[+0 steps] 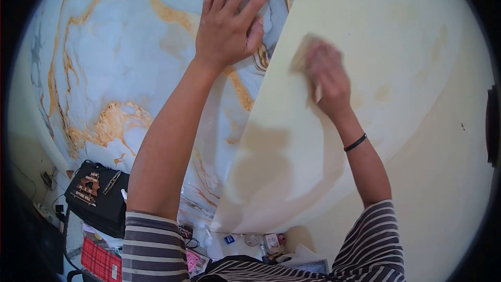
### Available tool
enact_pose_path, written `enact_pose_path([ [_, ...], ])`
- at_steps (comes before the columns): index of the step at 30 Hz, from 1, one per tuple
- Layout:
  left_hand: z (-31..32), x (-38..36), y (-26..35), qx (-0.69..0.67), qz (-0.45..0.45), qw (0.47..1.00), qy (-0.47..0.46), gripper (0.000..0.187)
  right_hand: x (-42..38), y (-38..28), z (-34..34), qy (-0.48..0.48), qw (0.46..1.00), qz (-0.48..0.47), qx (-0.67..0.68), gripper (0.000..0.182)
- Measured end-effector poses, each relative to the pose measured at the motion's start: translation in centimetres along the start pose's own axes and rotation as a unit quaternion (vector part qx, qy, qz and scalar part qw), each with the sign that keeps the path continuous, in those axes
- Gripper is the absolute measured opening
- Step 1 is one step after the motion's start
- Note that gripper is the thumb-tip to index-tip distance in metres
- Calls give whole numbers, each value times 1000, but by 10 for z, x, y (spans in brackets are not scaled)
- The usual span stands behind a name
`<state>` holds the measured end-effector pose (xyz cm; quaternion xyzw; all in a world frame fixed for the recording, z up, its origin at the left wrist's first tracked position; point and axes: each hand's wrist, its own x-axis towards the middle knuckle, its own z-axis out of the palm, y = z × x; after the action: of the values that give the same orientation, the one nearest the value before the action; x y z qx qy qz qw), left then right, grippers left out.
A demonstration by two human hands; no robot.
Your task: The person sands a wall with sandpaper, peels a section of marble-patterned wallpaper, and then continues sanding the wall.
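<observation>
My left hand (pixel 229 26) lies with its fingers spread on a marble-patterned sheet (pixel 125 47), white and grey with gold veins, which covers the left part of the wall. Against the bare pale-yellow wall (pixel 396 68), to the right of the sheet's straight edge, my right hand (pixel 330 75) grips a tan cloth (pixel 300 58). Motion blurs that hand and the cloth, so the cloth's exact shape is hard to make out. A thin black band (pixel 355 142) circles my right wrist.
Faint brownish stains (pixel 383 93) mark the yellow wall. Below left stand a black bag (pixel 107 206) with brown lettering and a red plaid item (pixel 100 261). Small things, including a blue box (pixel 229 239), sit on a white surface (pixel 242 248) at the wall's foot.
</observation>
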<state>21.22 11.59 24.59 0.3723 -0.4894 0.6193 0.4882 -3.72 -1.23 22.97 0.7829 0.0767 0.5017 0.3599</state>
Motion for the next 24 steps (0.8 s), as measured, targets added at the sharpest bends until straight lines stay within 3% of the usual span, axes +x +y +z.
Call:
enact_pose_path([
  [3,0,2,1,5,18,1000,5,42,-23,-34,23,15,999,45,-3,44],
  [5,-1,2,2,7,23,1000,6,42,-52,-64,29,-148,983,-84,74,44],
  [7,-1,2,-1,11,17,1000,7,42,-45,-54,17,-171,972,-144,77,44],
  [9,2,-1,-2,5,2,1000,1,42,-27,-14,11,-74,995,-46,54,43],
  [11,3,-1,-3,4,7,1000,7,42,-5,10,-3,34,995,37,-87,41],
  [15,0,1,-1,3,20,1000,10,42,-59,-31,11,-74,996,-15,37,39],
  [18,-1,0,0,10,17,1000,5,42,-71,-27,-1,-164,974,-143,53,39],
  [20,0,2,-1,8,22,1000,8,42,-45,17,-6,-47,997,-41,-37,43],
  [21,-1,1,-1,8,22,1000,7,42,-38,32,-13,-3,998,55,-40,45],
  [23,-1,0,0,3,18,1000,1,43,-28,27,-11,85,982,100,-136,39],
  [24,-1,-1,0,2,19,1000,0,43,-43,11,-1,31,993,72,-91,42],
])
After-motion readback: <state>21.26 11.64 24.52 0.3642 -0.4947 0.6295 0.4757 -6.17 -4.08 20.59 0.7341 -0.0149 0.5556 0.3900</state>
